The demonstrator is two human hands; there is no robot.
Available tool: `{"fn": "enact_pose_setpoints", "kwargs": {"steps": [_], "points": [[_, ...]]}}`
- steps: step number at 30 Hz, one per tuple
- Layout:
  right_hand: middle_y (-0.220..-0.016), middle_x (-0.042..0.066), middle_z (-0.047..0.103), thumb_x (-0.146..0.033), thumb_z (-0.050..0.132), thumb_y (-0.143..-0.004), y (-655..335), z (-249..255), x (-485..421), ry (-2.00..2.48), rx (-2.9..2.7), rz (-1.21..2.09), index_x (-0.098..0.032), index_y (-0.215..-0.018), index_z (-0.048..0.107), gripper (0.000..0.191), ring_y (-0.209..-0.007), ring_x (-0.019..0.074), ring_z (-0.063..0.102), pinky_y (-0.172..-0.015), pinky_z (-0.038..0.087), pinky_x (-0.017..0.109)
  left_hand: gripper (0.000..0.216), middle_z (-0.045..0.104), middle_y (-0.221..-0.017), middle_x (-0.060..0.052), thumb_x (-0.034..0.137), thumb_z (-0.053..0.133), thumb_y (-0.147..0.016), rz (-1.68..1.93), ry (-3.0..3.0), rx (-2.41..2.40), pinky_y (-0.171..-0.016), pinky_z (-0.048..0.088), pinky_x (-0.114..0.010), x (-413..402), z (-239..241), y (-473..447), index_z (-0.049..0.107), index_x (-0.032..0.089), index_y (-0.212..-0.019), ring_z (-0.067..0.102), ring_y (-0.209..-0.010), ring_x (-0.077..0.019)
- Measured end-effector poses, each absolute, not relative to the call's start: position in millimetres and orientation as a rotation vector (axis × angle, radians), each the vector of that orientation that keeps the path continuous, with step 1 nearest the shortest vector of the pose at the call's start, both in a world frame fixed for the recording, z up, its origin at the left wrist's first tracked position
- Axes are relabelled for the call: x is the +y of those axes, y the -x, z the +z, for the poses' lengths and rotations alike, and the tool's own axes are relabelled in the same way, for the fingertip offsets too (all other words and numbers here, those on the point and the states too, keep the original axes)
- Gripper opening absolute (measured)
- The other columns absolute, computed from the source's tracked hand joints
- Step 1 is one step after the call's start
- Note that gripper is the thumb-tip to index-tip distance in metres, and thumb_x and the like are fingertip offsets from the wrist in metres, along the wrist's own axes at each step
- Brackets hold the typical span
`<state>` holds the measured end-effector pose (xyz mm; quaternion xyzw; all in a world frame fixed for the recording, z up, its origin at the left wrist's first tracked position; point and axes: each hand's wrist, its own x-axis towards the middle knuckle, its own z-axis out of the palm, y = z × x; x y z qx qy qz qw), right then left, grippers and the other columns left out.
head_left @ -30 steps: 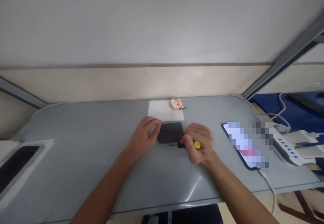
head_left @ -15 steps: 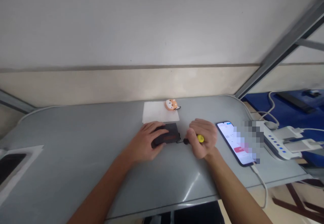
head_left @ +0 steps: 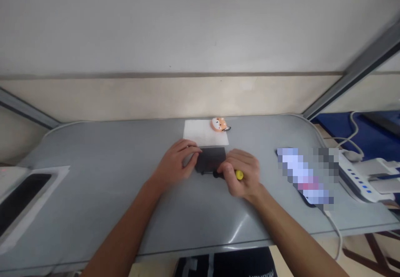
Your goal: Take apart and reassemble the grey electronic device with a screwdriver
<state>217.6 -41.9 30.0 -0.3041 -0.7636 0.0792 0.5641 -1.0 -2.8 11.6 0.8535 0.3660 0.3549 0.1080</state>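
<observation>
A flat black rectangular box (head_left: 211, 159) lies on the grey table. My left hand (head_left: 176, 162) is at its left side, with thumb and fingertips closed on that edge. My right hand (head_left: 242, 172) is wrapped round the black-and-yellow handle of a screwdriver (head_left: 239, 175). The thin shaft points left along the near side of the box, its tip close to the near left corner. Whether the tip touches the box I cannot tell. The right knuckles are beside the box's right edge.
White paper (head_left: 198, 133) lies behind the box, with an orange-and-white animal-face case (head_left: 218, 124) on it. To the right are a partly blurred phone (head_left: 301, 177) on a cable and a white power strip (head_left: 356, 179) with plugs. A dark phone-like slab (head_left: 26, 197) rests at the left.
My left hand has drawn back from the top of the box to its left edge. The screwdriver has moved left, from the near right corner along the near side. The view has shifted slightly.
</observation>
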Motion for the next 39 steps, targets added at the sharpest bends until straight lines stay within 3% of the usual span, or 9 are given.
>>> {"fn": "enact_pose_setpoints", "kwargs": {"steps": [7, 13, 17, 27, 32, 39], "points": [[-0.051, -0.001, 0.057, -0.015, 0.046, -0.099, -220.6, 34.1, -42.4, 0.745, -1.689, 0.243, -0.020, -0.063, 0.060, 0.039, -0.048, 0.0113, 0.048, -0.052, 0.038, 0.028, 0.013, 0.071, -0.096, -0.005, 0.019, 0.059, -0.098, 1.019, -2.471, 1.024, -0.087, 0.055, -0.037, -9.4, 22.2, 1.7, 0.071, 0.021, -0.096, 0.066, -0.092, -0.0198], [-0.055, 0.001, 0.061, -0.034, 0.045, -0.105, -235.6, 28.3, -35.2, 1.020, -1.357, 0.433, -0.020, -0.058, 0.064, 0.052, -0.051, 0.0130, 0.054, -0.053, 0.041, 0.028, 0.014, 0.070, -0.105, -0.007, 0.031, 0.071, -0.095, 0.791, -2.487, 0.974, -0.089, 0.056, -0.038, -15.1, 20.0, -4.0, 0.073, 0.022, -0.106, 0.067, -0.098, -0.0218], [-0.055, 0.001, 0.062, -0.040, 0.047, -0.103, -240.1, 26.7, -28.3, 1.113, -1.202, 0.475, -0.021, -0.056, 0.064, 0.054, -0.053, 0.0143, 0.056, -0.055, 0.044, 0.028, 0.011, 0.072, -0.096, -0.005, 0.029, 0.065, -0.100, 0.828, -2.529, 0.965, -0.083, 0.056, -0.036, -11.2, 12.0, -7.9, 0.074, 0.022, -0.099, 0.067, -0.088, -0.0193], [-0.057, 0.000, 0.060, -0.038, 0.046, -0.101, -239.5, 28.9, -23.2, 1.160, -1.135, 0.506, -0.021, -0.057, 0.063, 0.050, -0.057, 0.0147, 0.056, -0.057, 0.044, 0.028, 0.020, 0.074, -0.093, -0.005, 0.030, 0.055, -0.104, 0.899, -2.394, 1.132, -0.084, 0.055, -0.033, 4.2, 8.2, 5.2, 0.073, 0.022, -0.098, 0.068, -0.089, -0.0184], [-0.057, 0.000, 0.060, -0.038, 0.048, -0.099, -241.8, 24.9, -18.1, 1.199, -1.115, 0.530, -0.020, -0.058, 0.063, 0.047, -0.057, 0.0146, 0.055, -0.057, 0.043, 0.027, 0.025, 0.076, -0.095, -0.006, 0.034, 0.054, -0.103, 0.842, -2.500, 1.385, -0.092, 0.053, -0.040, 49.4, 7.5, 21.7, 0.075, 0.021, -0.096, 0.067, -0.094, -0.0227], [-0.057, 0.000, 0.060, -0.037, 0.048, -0.098, -243.6, 22.4, -14.9, 1.218, -1.107, 0.548, -0.020, -0.058, 0.062, 0.045, -0.057, 0.0152, 0.056, -0.057, 0.043, 0.027, 0.024, 0.075, -0.100, -0.007, 0.034, 0.057, -0.101, 0.691, -2.610, 1.255, -0.095, 0.053, -0.041, 73.7, -4.1, 20.0, 0.076, 0.021, -0.096, 0.067, -0.098, -0.0229]]}}
